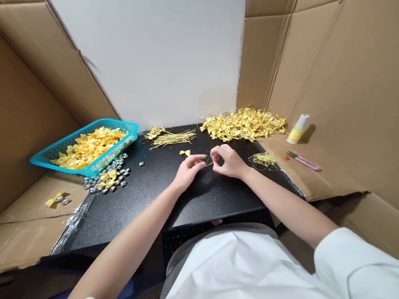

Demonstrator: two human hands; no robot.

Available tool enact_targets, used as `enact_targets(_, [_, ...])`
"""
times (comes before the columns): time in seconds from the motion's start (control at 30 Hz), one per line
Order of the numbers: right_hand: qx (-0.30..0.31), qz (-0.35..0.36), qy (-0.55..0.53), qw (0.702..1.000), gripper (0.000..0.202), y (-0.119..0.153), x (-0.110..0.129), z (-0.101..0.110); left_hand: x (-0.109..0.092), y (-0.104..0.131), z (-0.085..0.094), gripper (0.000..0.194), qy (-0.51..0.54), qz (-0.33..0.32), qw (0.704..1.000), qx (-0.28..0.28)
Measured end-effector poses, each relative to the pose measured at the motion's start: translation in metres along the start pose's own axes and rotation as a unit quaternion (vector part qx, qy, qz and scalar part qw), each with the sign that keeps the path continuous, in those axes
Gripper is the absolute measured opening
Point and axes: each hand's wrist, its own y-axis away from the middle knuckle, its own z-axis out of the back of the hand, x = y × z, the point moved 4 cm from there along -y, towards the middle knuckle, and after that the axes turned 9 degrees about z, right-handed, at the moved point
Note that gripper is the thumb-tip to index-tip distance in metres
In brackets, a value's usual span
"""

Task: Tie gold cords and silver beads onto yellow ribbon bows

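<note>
Over the middle of the black table, my left hand [190, 172] and my right hand [228, 160] face each other, a small gap between their fingertips. A thin yellow cord [208, 164] spans that gap, its ends pinched in the fingers of both hands. Just beyond my left hand lies a single yellow bow [185, 153]. Farther back is a bundle of straight yellow cords [173, 138]. A large heap of yellow bows with cords [244, 124] spreads behind my right hand. To its right sits a tangle of short yellow thread [264, 160].
A blue basket [92, 169] of yellow bows stands at the left, with silver round pieces [122, 176] before it. On the right cardboard are a thread spool [298, 129] and pink-handled snips [305, 161]. Cardboard walls [360, 70] enclose both sides.
</note>
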Motion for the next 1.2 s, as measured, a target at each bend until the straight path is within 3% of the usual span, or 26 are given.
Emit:
enact_targets(0.07, [-0.006,0.011,-0.003,1.0,0.025,-0.001,0.003,0.0,-0.005,0.001,0.001,0.041,0.011,-0.049,0.999,-0.008])
enact_targets(0.13, [-0.009,0.018,-0.006,1.0,0.023,-0.002,0.006,-0.001,-0.007,0.002,-0.003,0.04,0.029,-0.053,0.998,0.032])
enact_targets(0.23, [-0.005,0.014,-0.009,1.0,0.019,-0.003,0.009,-0.002,-0.004,0.004,-0.013,0.033,0.058,0.006,0.99,0.126])
enact_targets(0.33, [-0.01,0.02,-0.017,1.0,0.017,-0.003,0.012,-0.002,-0.001,0.006,-0.018,0.028,0.069,0.055,0.983,0.159])
enact_targets(0.5, [-0.006,0.006,-0.031,0.999,0.02,-0.003,0.013,0.001,0.001,0.005,-0.015,0.027,0.078,0.07,0.986,0.129])
enact_targets(0.6, [-0.005,-0.017,-0.024,1.0,0.026,-0.003,0.009,0.006,0.0,0.006,-0.012,0.026,0.076,0.056,0.991,0.099])
enact_targets(0.7, [-0.008,-0.027,-0.012,1.0,0.018,-0.002,0.005,0.01,-0.003,0.006,-0.01,0.025,0.047,0.029,0.995,0.078])
enact_targets(0.93, [0.008,0.007,-0.003,1.0,0.004,-0.002,0.007,0.005,-0.001,0.004,-0.008,0.028,0.014,-0.001,0.997,0.079])
enact_targets(1.2, [0.039,-0.005,0.002,0.999,0.009,-0.003,0.007,0.003,-0.002,0.005,-0.01,0.029,0.0,0.005,0.997,0.074])
